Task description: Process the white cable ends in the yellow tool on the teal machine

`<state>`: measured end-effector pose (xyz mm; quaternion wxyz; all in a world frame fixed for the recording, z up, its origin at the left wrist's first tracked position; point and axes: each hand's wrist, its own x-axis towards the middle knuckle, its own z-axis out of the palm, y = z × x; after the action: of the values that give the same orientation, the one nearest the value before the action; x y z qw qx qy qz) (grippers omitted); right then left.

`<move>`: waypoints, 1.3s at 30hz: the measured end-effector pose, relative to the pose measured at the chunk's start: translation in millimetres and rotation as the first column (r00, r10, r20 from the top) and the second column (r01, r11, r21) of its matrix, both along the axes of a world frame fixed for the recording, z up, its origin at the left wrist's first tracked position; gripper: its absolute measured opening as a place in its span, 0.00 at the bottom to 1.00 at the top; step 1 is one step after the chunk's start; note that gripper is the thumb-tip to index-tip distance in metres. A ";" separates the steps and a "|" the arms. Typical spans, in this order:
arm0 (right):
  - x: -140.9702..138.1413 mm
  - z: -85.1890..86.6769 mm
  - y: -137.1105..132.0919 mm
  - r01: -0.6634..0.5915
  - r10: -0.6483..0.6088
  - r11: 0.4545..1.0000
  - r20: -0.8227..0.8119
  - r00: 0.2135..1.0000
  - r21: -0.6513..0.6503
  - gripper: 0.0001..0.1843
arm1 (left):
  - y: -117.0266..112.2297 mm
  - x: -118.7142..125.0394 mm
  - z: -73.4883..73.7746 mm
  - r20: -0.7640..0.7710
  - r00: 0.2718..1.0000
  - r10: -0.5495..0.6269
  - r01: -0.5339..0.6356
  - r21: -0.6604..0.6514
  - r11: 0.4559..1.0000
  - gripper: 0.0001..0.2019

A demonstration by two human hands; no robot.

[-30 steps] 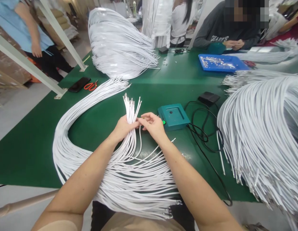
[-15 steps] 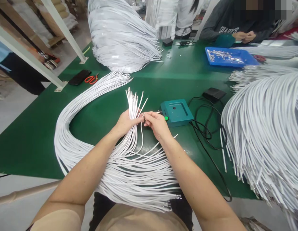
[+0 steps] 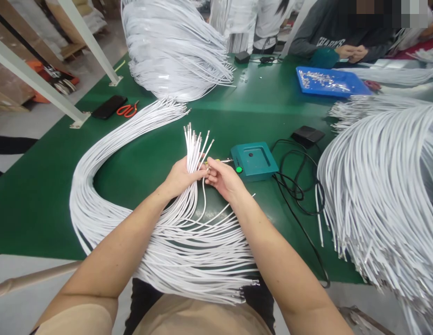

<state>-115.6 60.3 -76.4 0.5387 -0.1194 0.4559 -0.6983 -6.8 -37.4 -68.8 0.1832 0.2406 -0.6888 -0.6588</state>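
My left hand (image 3: 181, 177) is closed round a bunch of white cables (image 3: 191, 153); their metal-tipped ends stand up above the thumb. Beside it, my right hand (image 3: 222, 179) pinches one white cable (image 3: 204, 197) near its end, which the fingertips partly hide. This cable curves down to the others. Just past my right fingers, a teal box (image 3: 255, 160) with a green button has a thin metal rod (image 3: 226, 160) pointing toward my hands. More loose white cables (image 3: 199, 265) spread under my forearms and over my lap.
A large cable bundle (image 3: 174, 51) lies at the back and another (image 3: 380, 186) at the right. Orange-handled scissors (image 3: 127, 110) and a black phone-like object (image 3: 109, 107) lie at left. A blue tray (image 3: 331, 83) holds small parts. A black cord (image 3: 296, 186) coils right of the box. A co-worker (image 3: 338, 42) sits opposite.
My right hand has turned slightly, its lower fingers now showing below the pinched cable end. My left hand keeps its grip on the bunch. The whole view has shifted a little.
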 end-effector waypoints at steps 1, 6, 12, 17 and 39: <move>-0.1 -0.4 0.7 -0.014 0.014 1.000 0.024 1.000 -0.012 0.18 | -0.4 0.3 -0.4 0.001 1.000 0.004 -0.004 0.008 1.000 0.29; 0.6 -0.2 3.1 -0.029 0.032 0.998 0.043 0.999 -0.060 0.18 | -3.5 1.6 -3.0 -0.029 0.999 0.018 -0.016 0.056 0.998 0.28; 7.4 0.7 1.0 0.153 -0.155 0.988 -0.314 0.937 -0.030 0.13 | -4.2 1.2 -4.8 -0.055 0.997 0.052 -0.040 0.192 0.981 0.25; 11.5 0.8 3.1 0.236 -0.180 0.971 -0.788 0.589 -0.045 0.08 | -5.5 1.4 -0.2 -0.059 0.998 -0.001 0.023 0.374 0.927 0.23; 1.5 -4.9 0.0 0.031 0.010 0.998 -0.683 0.730 0.049 0.15 | -12.4 4.2 0.9 -0.044 0.997 -0.068 0.080 0.470 0.879 0.22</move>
<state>-114.1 60.3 -81.3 0.3329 -0.3496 0.6422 -0.5955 -2.6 -49.8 -67.9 0.1030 0.2427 -0.5143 -0.8160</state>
